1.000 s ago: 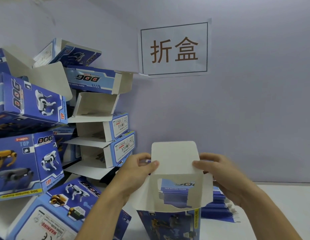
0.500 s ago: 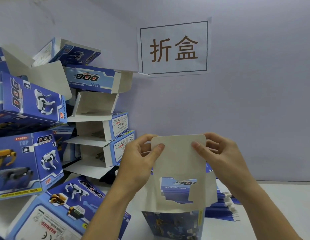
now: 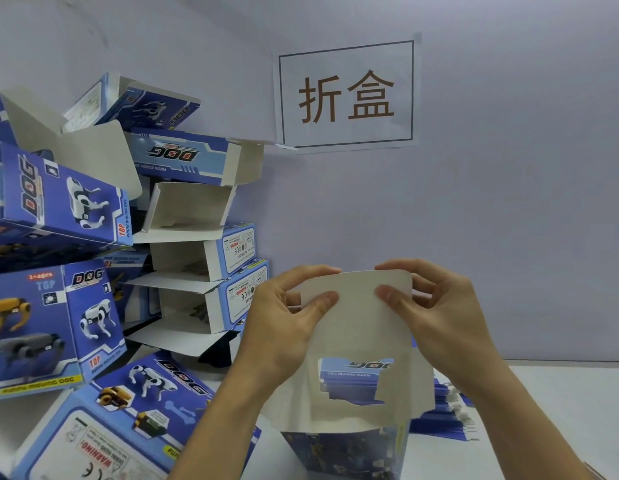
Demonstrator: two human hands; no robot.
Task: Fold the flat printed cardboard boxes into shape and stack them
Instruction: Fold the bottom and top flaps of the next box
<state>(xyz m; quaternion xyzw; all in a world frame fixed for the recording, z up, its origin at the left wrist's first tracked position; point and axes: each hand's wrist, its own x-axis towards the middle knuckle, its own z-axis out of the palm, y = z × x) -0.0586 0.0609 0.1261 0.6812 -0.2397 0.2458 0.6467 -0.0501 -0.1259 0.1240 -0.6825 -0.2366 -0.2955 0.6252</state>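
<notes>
I hold a half-formed blue printed cardboard box [image 3: 346, 452] upright over the table, its white top flap [image 3: 358, 320] standing up toward me. My left hand [image 3: 284, 323] pinches the flap's upper left corner, thumb in front and fingers behind. My right hand [image 3: 436, 313] pinches the upper right corner the same way. Through a cut-out window in the box's white inner wall the blue "DOG" print shows. A stack of flat blue boxes [image 3: 443, 414] lies on the table behind my right wrist, partly hidden.
A tall, untidy pile of folded blue boxes [image 3: 59, 306] fills the left side against the wall, several with open white flaps. One folded box [image 3: 121, 420] lies on its side at the lower left. A paper sign [image 3: 346, 95] hangs on the wall.
Both hands have lifted the box and slid up to the flap's top corners. The flap now stands higher and closer to the camera.
</notes>
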